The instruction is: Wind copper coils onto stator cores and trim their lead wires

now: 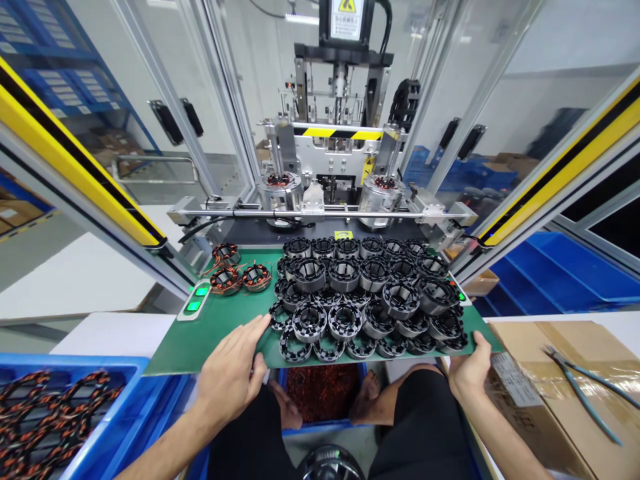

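Note:
A green board [220,330] lies in front of me, piled with several black ring-shaped stator cores [367,293]. My left hand [233,370] rests on the board's near edge, fingers stretched out flat beside the nearest black rings. At the board's right near corner my right hand [470,370] curls its fingers around the edge. Three copper-wound stators [235,270] sit at the board's far left.
A winding machine [333,167] with two fixtures stands behind the board. Green lit buttons [197,299] sit at the left. A blue bin [55,413] with wound parts is at the lower left. Pliers [583,387] lie on a cardboard box at the right. A bin of copper scraps [323,390] sits below.

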Tool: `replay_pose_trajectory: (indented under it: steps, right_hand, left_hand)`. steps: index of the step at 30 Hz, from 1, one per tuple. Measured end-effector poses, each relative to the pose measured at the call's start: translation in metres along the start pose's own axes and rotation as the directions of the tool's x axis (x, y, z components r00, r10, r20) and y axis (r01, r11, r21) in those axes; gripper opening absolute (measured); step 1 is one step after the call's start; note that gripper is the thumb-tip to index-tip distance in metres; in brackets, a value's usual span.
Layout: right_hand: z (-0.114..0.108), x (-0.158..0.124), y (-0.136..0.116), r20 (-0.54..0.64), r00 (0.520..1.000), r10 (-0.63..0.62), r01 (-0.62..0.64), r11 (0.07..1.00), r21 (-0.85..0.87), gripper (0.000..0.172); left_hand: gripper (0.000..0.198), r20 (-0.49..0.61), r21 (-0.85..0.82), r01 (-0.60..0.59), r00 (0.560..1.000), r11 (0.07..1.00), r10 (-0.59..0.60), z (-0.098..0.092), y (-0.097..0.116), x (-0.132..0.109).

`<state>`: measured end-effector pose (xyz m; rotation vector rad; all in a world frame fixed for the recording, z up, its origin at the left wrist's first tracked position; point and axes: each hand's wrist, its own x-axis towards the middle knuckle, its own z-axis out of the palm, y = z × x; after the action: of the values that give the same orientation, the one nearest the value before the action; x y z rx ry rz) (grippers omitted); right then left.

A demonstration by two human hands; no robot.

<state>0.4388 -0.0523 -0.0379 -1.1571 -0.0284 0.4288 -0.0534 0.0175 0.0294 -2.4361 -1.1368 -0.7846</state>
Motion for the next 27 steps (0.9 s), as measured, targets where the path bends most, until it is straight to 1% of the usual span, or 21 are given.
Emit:
replay_pose_trajectory:
  steps: [6, 12, 21, 27]
  right_hand:
    - [-0.0030, 0.0044, 0.0036, 0.014, 0.999, -0.035, 0.035, 0.999, -0.002, 0.036]
    - [-0.0019, 0.0041, 0.0044, -0.012, 0.999, -0.038, 0.038, 0.999, -0.002, 0.034]
    - [0.0001, -0.0001, 0.0002, 0.004, 1.000, 0.020, -0.020, 1.000, 0.016, 0.043]
    - [0.0056, -0.0044, -0.0033, -0.012, 1.000, -0.021, 0.022, 1.000, 0.010, 0.033]
  left_hand:
    - [0.089, 0.008, -0.011, 0.005, 1.000, 1.000, -0.005, -0.0001, -0.0010, -0.0004]
    - [0.088, -0.010, 0.002, -0.009, 1.000, 1.000, 0.009, -0.0020, 0.0003, 0.0027]
    - [0.092, 0.001, -0.024, 0.006, 1.000, 1.000, -0.006, -0.0011, -0.0005, 0.0009]
    - [0.090, 0.004, -0.014, 0.004, 1.000, 1.000, -0.004, -0.0003, -0.0006, 0.0000]
